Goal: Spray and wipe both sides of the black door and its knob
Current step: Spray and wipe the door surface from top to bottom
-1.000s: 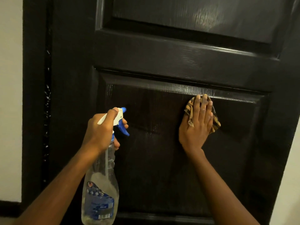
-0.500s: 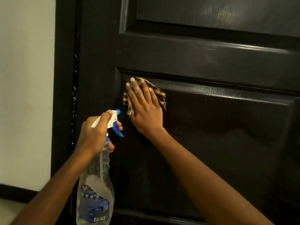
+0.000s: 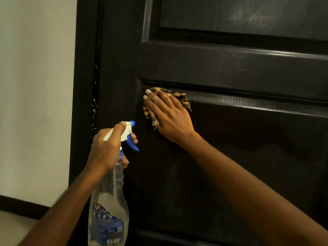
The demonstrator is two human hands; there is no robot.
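On the glossy black door (image 3: 230,68), at its lower panel's top-left corner, the right hand (image 3: 170,114) presses flat, fingers straight, on a checked cloth (image 3: 182,99). Left of it, the left hand (image 3: 108,148) grips a clear spray bottle (image 3: 108,210); pale wall (image 3: 35,86) beyond.

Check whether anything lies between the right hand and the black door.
Only the checked cloth: the right hand presses it flat against the door at the lower panel's upper left corner. The left hand holds the spray bottle apart, lower left.
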